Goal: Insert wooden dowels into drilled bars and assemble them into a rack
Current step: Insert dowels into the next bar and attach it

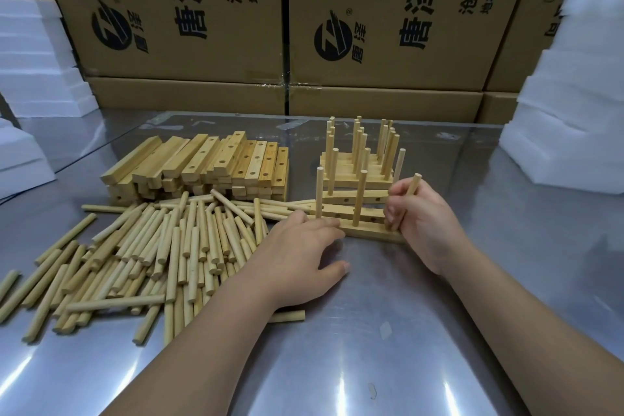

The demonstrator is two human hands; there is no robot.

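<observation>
On the shiny steel tabletop, a pale drilled wooden bar lies crosswise in front of the person. The right hand curls its fingers round a light round wooden dowel, held upright at the bar's right end. The fingers hide whether its tip sits in a hole. The left hand lies with its fingers loosely straight and spread, fingertips touching the bar's left end. Another upright dowel stands near the bar's middle. Just behind are pegged bars, stacked closely. To the left lie a heap of loose dowels and a stack of drilled bars. Brown printed cardboard boxes and white foam blocks stand behind.
</observation>
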